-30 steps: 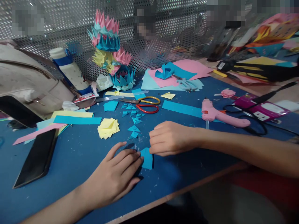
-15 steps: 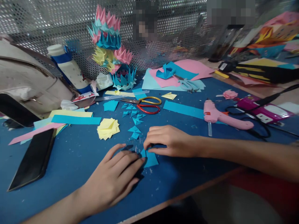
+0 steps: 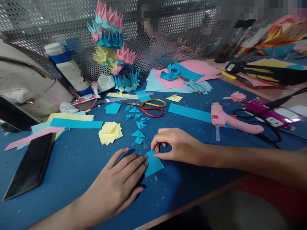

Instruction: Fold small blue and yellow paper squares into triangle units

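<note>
A small blue paper piece [image 3: 154,165] lies on the blue table between my hands. My left hand [image 3: 120,182] lies palm down with its fingers apart, the fingertips on the paper's left edge. At the paper's upper right corner, my right hand [image 3: 176,145] has thumb and index finger bent close together on it. Small folded blue triangles [image 3: 138,133] run in a line beyond the paper. Left of them sit a stack of yellow squares [image 3: 110,133] and a stack of blue squares [image 3: 113,108].
Red and yellow scissors [image 3: 153,107] lie beyond the triangles. A pink glue gun [image 3: 233,120] with its cord is at right, a dark phone [image 3: 30,164] at left. Behind stand a paper tower [image 3: 110,38], a bottle [image 3: 68,68] and a bag [image 3: 26,80].
My right thumb and index finger have lifted into a rounder arch, showing more of the blue paper. The left hand has barely shifted, and the view has moved slightly.
</note>
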`<control>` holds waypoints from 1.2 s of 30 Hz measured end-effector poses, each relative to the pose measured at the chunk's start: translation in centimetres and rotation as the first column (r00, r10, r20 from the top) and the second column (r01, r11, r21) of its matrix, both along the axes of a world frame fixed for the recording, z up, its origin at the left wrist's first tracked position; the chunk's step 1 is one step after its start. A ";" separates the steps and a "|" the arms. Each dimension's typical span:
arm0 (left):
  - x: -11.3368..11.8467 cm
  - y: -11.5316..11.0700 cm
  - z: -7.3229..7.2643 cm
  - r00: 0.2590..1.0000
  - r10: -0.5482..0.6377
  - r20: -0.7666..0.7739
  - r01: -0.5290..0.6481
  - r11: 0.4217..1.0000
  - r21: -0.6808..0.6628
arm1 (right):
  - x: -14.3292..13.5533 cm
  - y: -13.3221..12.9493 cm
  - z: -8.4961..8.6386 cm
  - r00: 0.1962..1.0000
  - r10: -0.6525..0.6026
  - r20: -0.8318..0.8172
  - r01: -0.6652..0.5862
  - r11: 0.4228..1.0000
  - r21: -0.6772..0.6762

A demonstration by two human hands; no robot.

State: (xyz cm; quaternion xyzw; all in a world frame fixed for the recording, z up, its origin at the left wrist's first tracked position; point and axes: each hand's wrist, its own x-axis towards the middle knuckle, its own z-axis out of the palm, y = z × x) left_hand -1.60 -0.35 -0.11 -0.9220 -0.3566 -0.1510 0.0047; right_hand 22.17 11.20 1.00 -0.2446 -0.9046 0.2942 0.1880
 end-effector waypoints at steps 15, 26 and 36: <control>-0.2 0.2 0.2 1.000 -0.004 -0.009 0.003 0.999 -0.034 | 0.6 0.4 -0.2 0.964 0.235 -0.125 -0.236 0.972 0.005; -0.2 0.1 0.3 1.000 -0.003 -0.006 0.003 0.999 -0.035 | 0.6 0.7 -0.2 0.953 0.289 -0.092 -0.292 0.956 -0.025; -0.2 0.2 0.3 1.000 -0.006 0.001 0.006 0.999 -0.054 | 0.9 0.1 -0.3 0.934 0.352 -0.064 -0.342 0.931 0.126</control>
